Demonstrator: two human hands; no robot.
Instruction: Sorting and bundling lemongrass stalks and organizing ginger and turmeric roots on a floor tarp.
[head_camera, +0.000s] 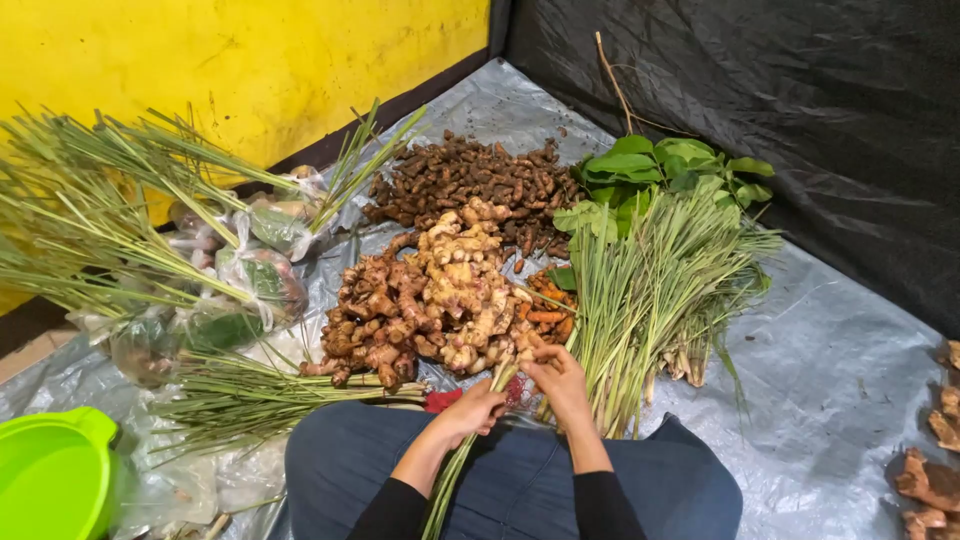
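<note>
I sit on a grey plastic sheet (840, 380) with my knees in blue trousers (520, 480). My left hand (470, 410) is closed around a bunch of lemongrass stalks (450, 480) that runs down over my lap. My right hand (558, 380) grips the upper end of the same bunch, close to a pale ginger pile (465, 290). Something red (440, 400) lies just left of my left hand.
Brown roots (375, 320), dark small rhizomes (470, 175), orange turmeric (545, 310), a lemongrass bundle (650, 290), green leaves (660, 170). Long grass (90, 220) and plastic bags (260, 270) at left, green tub (55, 470), root pieces (930, 480) at right. Yellow wall (200, 70), black tarp (800, 100).
</note>
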